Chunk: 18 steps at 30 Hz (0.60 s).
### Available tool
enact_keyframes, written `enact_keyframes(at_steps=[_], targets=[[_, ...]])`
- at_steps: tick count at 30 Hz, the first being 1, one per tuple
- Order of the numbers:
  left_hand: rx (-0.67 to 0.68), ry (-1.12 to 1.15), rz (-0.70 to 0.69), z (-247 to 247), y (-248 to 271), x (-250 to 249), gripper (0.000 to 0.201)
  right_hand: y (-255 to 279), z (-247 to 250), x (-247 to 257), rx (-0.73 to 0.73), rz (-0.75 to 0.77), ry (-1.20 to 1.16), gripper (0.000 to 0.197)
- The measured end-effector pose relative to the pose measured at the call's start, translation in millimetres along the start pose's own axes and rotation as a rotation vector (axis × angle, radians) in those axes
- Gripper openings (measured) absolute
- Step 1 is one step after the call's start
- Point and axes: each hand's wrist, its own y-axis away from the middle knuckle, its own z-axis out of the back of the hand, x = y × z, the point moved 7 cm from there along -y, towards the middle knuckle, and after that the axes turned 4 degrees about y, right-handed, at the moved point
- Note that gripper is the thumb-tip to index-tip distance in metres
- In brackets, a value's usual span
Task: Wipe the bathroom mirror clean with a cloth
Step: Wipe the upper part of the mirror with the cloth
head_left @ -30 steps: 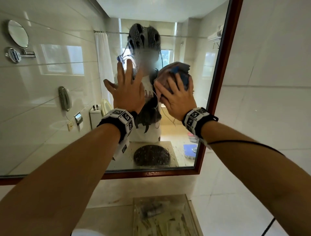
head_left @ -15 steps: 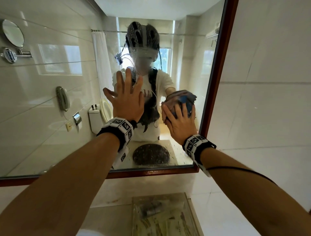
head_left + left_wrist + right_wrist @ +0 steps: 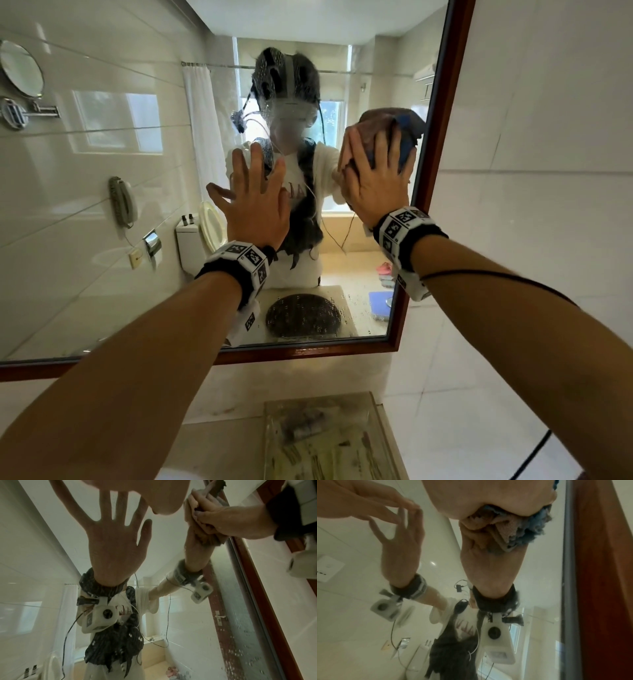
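Note:
The bathroom mirror (image 3: 102,205) has a dark wooden frame (image 3: 442,137) and fills the wall ahead. My left hand (image 3: 253,202) lies flat on the glass near the middle, fingers spread and straight; the left wrist view shows its palm (image 3: 163,496) meeting its reflection. My right hand (image 3: 373,178) holds a bunched brown and blue cloth (image 3: 383,120) against the glass, close to the right side of the frame. Its fingers spread and curve over the wad, and the thumb pinches the cloth (image 3: 190,511). The cloth (image 3: 530,524) bulges out below the right palm (image 3: 488,497).
Water droplets (image 3: 356,305) speckle the mirror's lower right corner. A clear glass tray (image 3: 325,438) with small items sits on the counter below. A white tiled wall (image 3: 548,205) runs to the right of the frame. A black cable (image 3: 534,452) hangs at lower right.
My right hand swept the cloth down the glass, then back up and right toward the frame. The left hand stayed flat on the mirror.

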Motion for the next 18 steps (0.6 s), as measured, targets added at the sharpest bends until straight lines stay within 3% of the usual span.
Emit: enact_keyframes(at_steps=[5, 12, 18], targets=[[0.003, -0.009, 0.010, -4, -1, 0, 0.052, 45, -25, 4, -0.009, -0.001, 0.006, 0.057], [0.006, -0.001, 0.064, -13, 9, -10, 0.059, 138, -67, 17, 0.105, -0.050, -0.029, 0.058], [0.017, -0.029, 0.050, -21, 25, -21, 0.058, 135, -65, 17, 0.111, -0.070, -0.047, 0.060]])
